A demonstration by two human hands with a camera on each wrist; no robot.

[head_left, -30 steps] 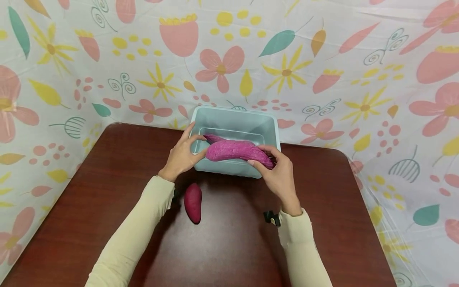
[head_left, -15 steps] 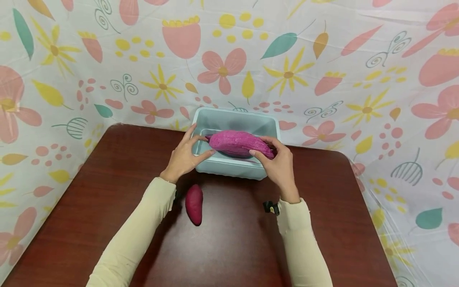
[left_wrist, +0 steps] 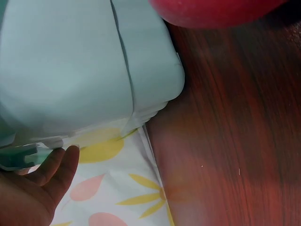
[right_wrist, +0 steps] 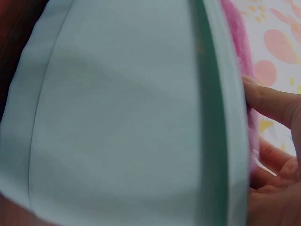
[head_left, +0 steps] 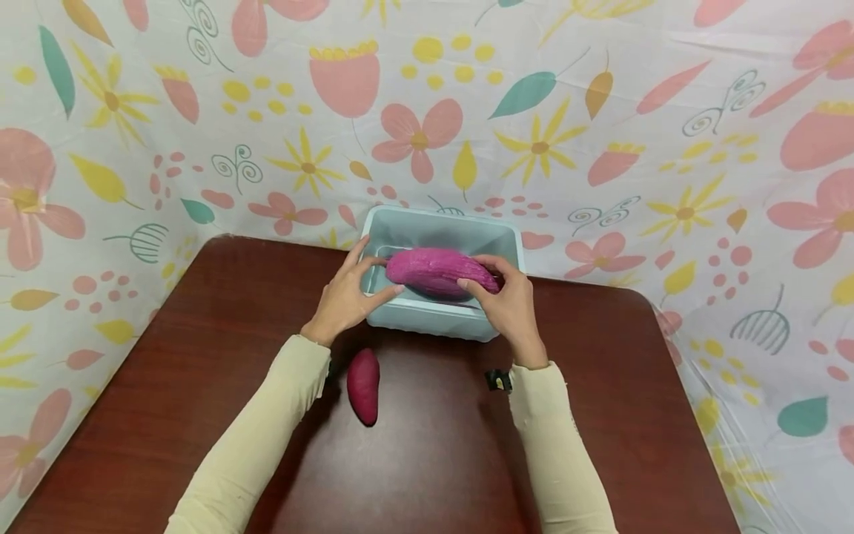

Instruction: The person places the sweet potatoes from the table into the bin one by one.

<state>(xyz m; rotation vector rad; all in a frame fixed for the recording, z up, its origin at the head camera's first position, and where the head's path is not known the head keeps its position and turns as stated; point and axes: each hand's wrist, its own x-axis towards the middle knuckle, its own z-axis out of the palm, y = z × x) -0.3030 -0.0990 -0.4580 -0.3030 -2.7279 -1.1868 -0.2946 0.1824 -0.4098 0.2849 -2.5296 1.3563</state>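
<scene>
Flower-printed white fabric backdrop [head_left: 418, 193] rises around your dark reddish-brown, wood-grained table [head_left: 634, 386]

Take the head view as a clock face, with twelve toward the rear fabric. At the table's twelve o'clock side you have a pale blue-green, rectangular plastic bin [head_left: 427, 317], close to the backdrop. Within its mouth is a long, plump, magenta-purple vegetable [head_left: 434, 267], its thicker end at nine o'clock and its narrower, streaked end between three and four. The right wrist view shows part of it beyond the bin's rim; you cannot tell whether its underside meets the floor.

Your right hand [head_left: 514, 300] reaches in from five o'clock and pinches the narrow end, thumb on the six o'clock side and forefinger on the twelve o'clock side, parted just by the vegetable's thickness. Your left hand [head_left: 342, 298] comes from seven o'clock, forefinger and thumb spread in a wide curve about the thick end; you cannot tell whether they bear any of its weight. Another finger reaches along the bin's ten o'clock rim.

At seven o'clock from the bin, a smooth, dark red, tapered vegetable [head_left: 363, 387] lies on the tabletop, near your left cream-coloured fabric sleeve [head_left: 253, 434]. A small black device [head_left: 497, 380] sits at your right wrist.
</scene>
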